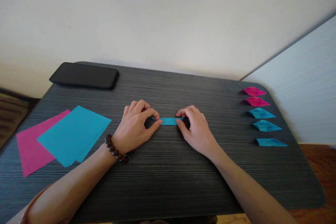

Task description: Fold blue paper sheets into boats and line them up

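A narrow folded strip of blue paper point(168, 121) lies between my hands at the middle of the table. My left hand point(138, 122), with a dark beaded bracelet point(115, 149) at its wrist, pinches the strip's left end between thumb and forefinger. At the opposite end, the thumb and forefinger of my right hand point(195, 126) close on the paper too. Both tips of the strip are partly hidden by fingers.
Blue paper sheets point(75, 134) overlap a pink sheet point(34, 147) at left. A black phone-like slab point(85, 75) lies at the back left. Along the right edge of the dark table point(168, 182) stand pink folded boats point(257, 102) and blue folded boats point(267, 125) in a column.
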A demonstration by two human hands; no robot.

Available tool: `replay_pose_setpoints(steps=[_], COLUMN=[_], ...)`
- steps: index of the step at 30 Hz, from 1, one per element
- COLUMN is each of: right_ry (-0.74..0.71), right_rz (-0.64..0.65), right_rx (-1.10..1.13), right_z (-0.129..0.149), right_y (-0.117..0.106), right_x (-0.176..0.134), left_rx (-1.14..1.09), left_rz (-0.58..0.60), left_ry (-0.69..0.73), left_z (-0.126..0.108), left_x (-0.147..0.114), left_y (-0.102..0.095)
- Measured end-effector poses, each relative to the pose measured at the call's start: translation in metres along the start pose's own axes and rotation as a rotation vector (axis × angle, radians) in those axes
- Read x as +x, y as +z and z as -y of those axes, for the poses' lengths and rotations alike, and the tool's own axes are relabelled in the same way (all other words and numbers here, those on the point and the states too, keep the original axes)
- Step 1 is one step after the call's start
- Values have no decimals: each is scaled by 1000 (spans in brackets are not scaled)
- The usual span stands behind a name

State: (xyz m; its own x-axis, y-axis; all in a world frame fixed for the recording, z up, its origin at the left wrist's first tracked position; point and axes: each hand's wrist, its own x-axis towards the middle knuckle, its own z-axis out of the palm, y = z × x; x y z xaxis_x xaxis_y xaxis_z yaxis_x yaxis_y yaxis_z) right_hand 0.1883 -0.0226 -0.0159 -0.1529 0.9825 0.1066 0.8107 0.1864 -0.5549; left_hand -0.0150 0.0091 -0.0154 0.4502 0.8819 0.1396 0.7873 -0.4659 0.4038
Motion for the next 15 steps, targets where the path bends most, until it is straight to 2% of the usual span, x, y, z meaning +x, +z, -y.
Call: replay_pose_setpoints(steps=[6,15], right_ry=[19,45], right_rz=[-23,-32], right_rx=[1,-34], right_z=[1,5], right_y=[3,4], right_x=[0,1], left_rx=[19,77], left_rz=[13,34], left_ry=[30,15], left_z=[7,5], left_x=[1,0], left_y=[-2,-3])
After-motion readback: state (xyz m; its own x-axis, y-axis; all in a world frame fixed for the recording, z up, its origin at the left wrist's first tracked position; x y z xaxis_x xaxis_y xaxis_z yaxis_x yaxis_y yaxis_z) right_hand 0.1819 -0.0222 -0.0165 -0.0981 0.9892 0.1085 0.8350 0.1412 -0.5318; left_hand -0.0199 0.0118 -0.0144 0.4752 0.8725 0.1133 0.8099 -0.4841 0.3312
